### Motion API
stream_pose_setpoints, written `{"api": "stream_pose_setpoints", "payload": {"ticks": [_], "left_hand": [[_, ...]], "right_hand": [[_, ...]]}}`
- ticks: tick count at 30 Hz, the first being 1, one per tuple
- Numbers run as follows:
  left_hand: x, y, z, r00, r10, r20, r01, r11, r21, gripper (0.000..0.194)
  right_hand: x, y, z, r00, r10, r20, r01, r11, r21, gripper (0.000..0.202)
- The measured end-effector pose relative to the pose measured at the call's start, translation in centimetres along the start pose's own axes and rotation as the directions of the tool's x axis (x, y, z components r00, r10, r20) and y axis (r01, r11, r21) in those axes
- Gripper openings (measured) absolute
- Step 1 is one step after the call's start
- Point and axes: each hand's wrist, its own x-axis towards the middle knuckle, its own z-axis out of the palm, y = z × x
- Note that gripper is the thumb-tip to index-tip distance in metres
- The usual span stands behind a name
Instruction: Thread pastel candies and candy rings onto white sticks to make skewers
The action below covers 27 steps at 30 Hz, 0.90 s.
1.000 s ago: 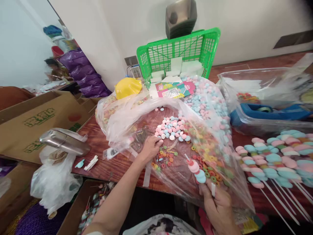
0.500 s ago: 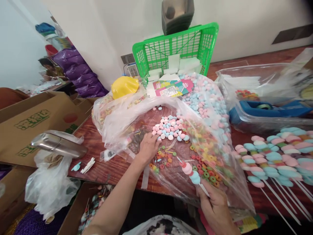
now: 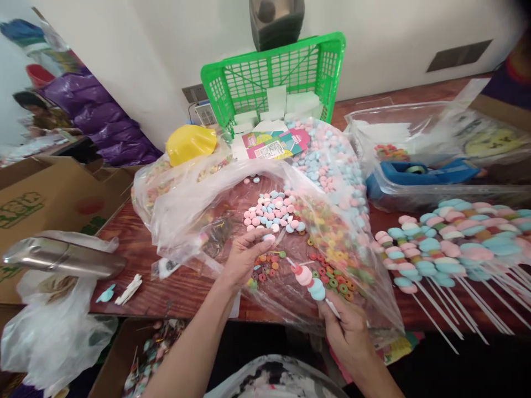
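My right hand (image 3: 346, 326) grips the white stick of a candy skewer (image 3: 310, 283), threaded with blue, pink and red pieces; its bare tip points up and left. My left hand (image 3: 244, 254) pinches a small pink and white marshmallow (image 3: 269, 237) between thumb and fingers, left of the skewer tip and apart from it. Just beyond it lies a heap of pink, blue and white marshmallows (image 3: 274, 210) on clear plastic. Ring-shaped candies (image 3: 340, 284) in red, green and orange lie beyond my right hand, and more small rings (image 3: 265, 268) are beside my left.
Finished skewers (image 3: 448, 249) are stacked at the right. Behind stand a green basket (image 3: 274, 52) and a clear bin with a blue tape dispenser (image 3: 427, 172). A steel flask (image 3: 70, 257) lies at the left. A box of skewers (image 3: 153, 354) sits below the table edge. Another person is far left.
My left hand has lifted back from the marshmallow heap with one marshmallow in its fingers. The right hand still holds the skewer. The whole view has shifted, so things appear further left.
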Motion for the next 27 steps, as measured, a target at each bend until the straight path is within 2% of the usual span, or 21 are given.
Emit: {"api": "stream_pose_setpoints", "payload": {"ticks": [3,5,12,19,21,23,25,27], "left_hand": [[-1.1,0.0,1.5,0.994,-0.100,0.038,0.104,0.989,-0.105,0.034],[-1.4,-0.4,2.3,0.991,-0.124,0.050,0.130,0.982,-0.140,0.034],[-2.4,-1.3,3.7,0.997,-0.038,0.062,0.049,0.983,-0.178,0.037],[-3.2,-1.9,4.1,0.999,0.051,0.001,-0.051,0.997,-0.056,0.038],[-3.4,-2.2,4.1,0.994,0.103,-0.021,-0.102,0.994,0.031,0.037],[-3.5,-2.6,4.0,0.979,0.204,-0.021,-0.198,0.966,0.166,0.033],[-3.6,-2.9,3.8,0.937,0.348,0.022,-0.335,0.883,0.329,0.026],[-3.5,-3.2,3.5,0.865,0.489,0.111,-0.481,0.749,0.455,0.022]], "right_hand": [[0.1,-0.4,-0.2,1.000,-0.002,0.003,0.002,1.000,-0.008,0.018],[0.2,-0.5,-0.4,1.000,-0.005,-0.005,0.005,1.000,-0.030,0.019],[0.4,-0.6,-0.7,0.998,-0.036,-0.053,0.030,0.992,-0.119,0.023],[0.2,-0.8,-0.7,0.998,0.065,-0.021,-0.067,0.990,-0.123,0.020],[0.1,-0.8,-0.6,0.994,0.112,-0.008,-0.112,0.988,-0.107,0.020],[0.0,-0.9,-0.5,0.988,0.154,-0.011,-0.155,0.984,-0.088,0.022],[-0.1,-0.9,-0.3,0.983,0.181,-0.013,-0.182,0.981,-0.062,0.026],[-0.1,-1.0,-0.1,0.982,0.188,-0.018,-0.189,0.981,-0.032,0.028]]}}
